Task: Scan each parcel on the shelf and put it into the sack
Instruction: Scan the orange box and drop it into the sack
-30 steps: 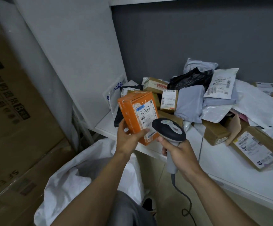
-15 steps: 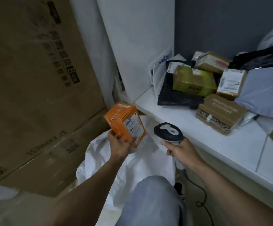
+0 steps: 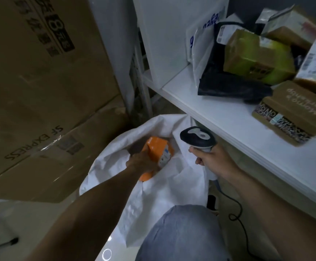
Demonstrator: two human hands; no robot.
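Brown cartons left of white sack, shelf to right.

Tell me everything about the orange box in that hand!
The orange box looks like a small cardboard carton, with a white label carrying a blue mark on one side. It is tilted and a little blurred, held in the open mouth of the white sack. The left hand grips it from above, hiding its near end.

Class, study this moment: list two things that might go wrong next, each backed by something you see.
The sack mouth is slack and folded, so the orange box in the left hand may catch or slip outside. The scanner cable loops by the knee and might snag.
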